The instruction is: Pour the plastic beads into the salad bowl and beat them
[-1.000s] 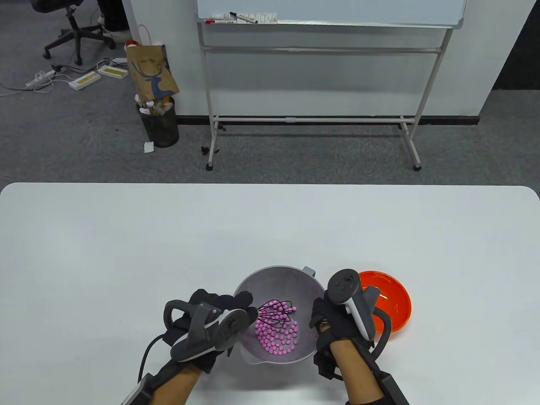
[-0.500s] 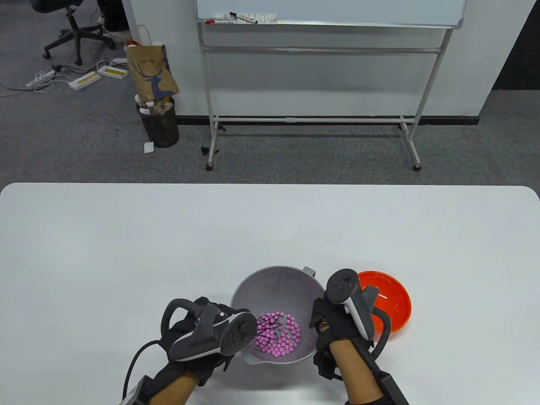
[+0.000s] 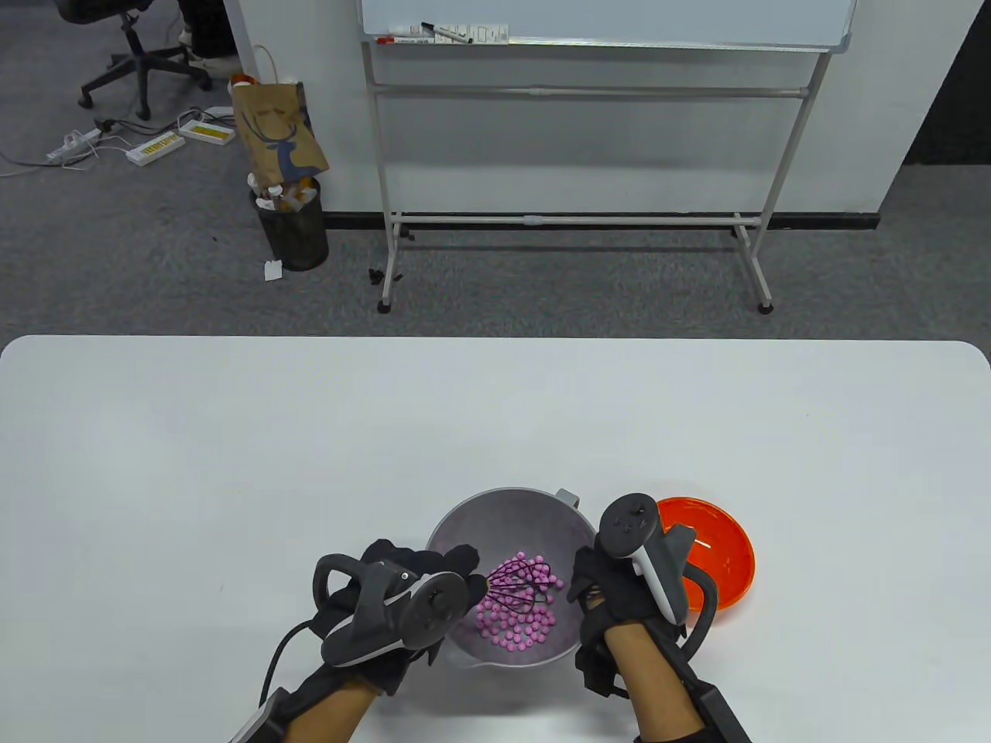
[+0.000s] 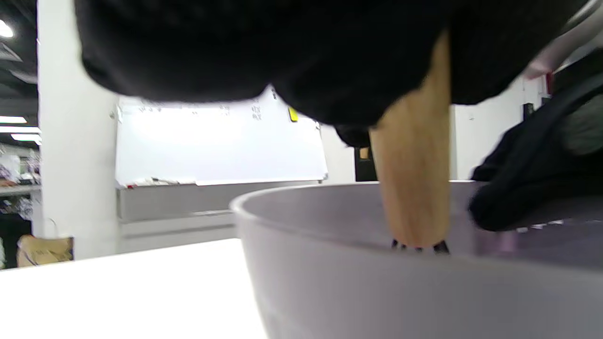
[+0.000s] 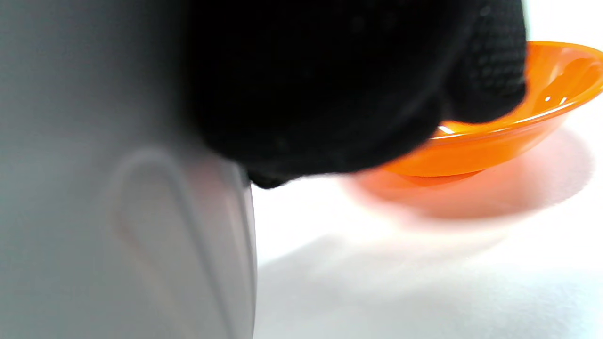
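A grey salad bowl (image 3: 503, 515) stands near the table's front edge with several pink beads (image 3: 517, 619) in its bottom. My left hand (image 3: 433, 576) grips a whisk by its wooden handle (image 4: 414, 188); the black wire head (image 3: 517, 588) sits among the beads. In the left wrist view the handle drops behind the bowl's rim (image 4: 301, 195). My right hand (image 3: 600, 592) holds the bowl's right rim, its glove (image 5: 330, 84) pressed against the grey wall (image 5: 94, 188). An orange bowl (image 3: 716, 549) sits just right of it, with no beads showing inside.
The white table (image 3: 495, 418) stretches bare behind the bowls. On the floor beyond stand a whiteboard on a stand (image 3: 573, 101), a bin (image 3: 293, 228) with a paper bag, and power strips at far left.
The left hand and whisk head swung from the bowl's middle toward its left wall and back to the right. The beads shifted with them. The right hand stayed on the rim.
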Demonstrator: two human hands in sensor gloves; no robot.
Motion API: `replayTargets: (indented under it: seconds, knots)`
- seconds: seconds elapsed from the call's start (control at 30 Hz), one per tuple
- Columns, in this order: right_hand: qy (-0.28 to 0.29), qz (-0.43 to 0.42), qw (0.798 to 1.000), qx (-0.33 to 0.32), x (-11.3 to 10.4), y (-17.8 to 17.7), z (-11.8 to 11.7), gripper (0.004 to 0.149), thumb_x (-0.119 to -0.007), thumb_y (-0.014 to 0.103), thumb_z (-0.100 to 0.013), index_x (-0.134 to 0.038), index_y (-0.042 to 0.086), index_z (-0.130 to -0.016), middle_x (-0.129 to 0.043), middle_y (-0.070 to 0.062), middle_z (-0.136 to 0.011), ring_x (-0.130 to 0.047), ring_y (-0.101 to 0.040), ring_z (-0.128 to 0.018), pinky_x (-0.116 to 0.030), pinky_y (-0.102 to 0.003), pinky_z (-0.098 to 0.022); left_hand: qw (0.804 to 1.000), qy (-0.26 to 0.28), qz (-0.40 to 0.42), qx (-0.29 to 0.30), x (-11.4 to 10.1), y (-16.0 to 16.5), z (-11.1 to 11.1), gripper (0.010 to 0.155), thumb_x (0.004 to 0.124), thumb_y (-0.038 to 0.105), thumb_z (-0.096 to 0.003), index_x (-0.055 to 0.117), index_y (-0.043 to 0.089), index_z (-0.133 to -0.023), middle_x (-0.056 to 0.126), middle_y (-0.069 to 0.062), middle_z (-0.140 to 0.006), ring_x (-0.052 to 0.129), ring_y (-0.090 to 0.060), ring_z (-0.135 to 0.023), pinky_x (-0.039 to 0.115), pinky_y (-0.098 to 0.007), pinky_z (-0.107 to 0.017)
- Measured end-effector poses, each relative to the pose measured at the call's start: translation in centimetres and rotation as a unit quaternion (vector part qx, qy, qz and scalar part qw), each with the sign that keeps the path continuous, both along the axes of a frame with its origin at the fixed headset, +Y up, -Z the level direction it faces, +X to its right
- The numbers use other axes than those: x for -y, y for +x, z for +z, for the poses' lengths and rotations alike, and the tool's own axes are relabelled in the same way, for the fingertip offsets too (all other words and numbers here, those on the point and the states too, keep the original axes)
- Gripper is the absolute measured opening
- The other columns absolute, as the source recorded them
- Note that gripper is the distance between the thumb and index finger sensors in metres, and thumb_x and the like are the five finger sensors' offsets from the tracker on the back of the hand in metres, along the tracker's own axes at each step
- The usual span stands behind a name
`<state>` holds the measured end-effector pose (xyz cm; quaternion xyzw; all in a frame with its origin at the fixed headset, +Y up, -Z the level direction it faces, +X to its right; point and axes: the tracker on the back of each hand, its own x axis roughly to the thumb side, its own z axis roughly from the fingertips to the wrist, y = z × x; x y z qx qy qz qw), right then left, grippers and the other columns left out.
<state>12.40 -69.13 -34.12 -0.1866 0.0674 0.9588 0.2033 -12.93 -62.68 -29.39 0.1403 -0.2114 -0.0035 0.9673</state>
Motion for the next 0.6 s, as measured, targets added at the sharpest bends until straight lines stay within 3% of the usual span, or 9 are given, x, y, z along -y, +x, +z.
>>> replayTargets:
  seconds: [0.13,0.23,0.4,0.6]
  knots:
    - [0.0,-0.001,1.0,0.0,0.0,0.0,0.0,0.047,-0.082,0.045,-0.047,-0.087,0.009,-0.078,-0.103,-0.007,-0.042,-0.102,-0.011,-0.004,-0.088,-0.035,-0.023,1.0,0.015,-0.02,-0.014,-0.7,-0.6,-0.1,0.047,0.086,0.059,-0.0407,0.093,0.033,-0.079,0.104,0.011,-0.02,0.098,-0.009,-0.009,0.089,-0.038,-0.04]
    - [-0.001,-0.001,1.0,0.0,0.0,0.0,0.0,0.047,-0.082,0.045,-0.047,-0.087,0.009,-0.078,-0.103,-0.007,-0.042,-0.102,-0.011,-0.004,-0.088,-0.035,-0.023,0.999,0.0,-0.039,-0.006,-1.2,-0.5,0.2,0.043,0.087,0.059,-0.0405,0.097,0.033,-0.073,0.104,0.01,-0.02,0.098,-0.01,-0.009,0.089,-0.038,-0.04]
    - [-0.001,0.0,1.0,0.0,0.0,0.0,0.0,0.047,-0.082,0.045,-0.047,-0.087,0.009,-0.078,-0.103,-0.007,-0.042,-0.102,-0.011,-0.004,-0.088,-0.035,-0.023,0.996,-0.043,-0.08,0.003,-2.4,0.3,1.3,0.042,0.087,0.058,-0.0415,0.098,0.031,-0.072,0.104,0.01,-0.019,0.098,-0.01,-0.008,0.09,-0.038,-0.04]
    - [-0.001,0.001,1.0,0.001,0.0,0.0,0.0,0.047,-0.082,0.045,-0.047,-0.087,0.009,-0.078,-0.103,-0.007,-0.042,-0.102,-0.011,-0.004,-0.088,-0.035,-0.023,0.99,-0.111,-0.023,0.08,-2.6,0.9,2.0,0.043,0.086,0.057,-0.0426,0.098,0.029,-0.073,0.104,0.01,-0.019,0.097,-0.009,-0.008,0.09,-0.037,-0.04]
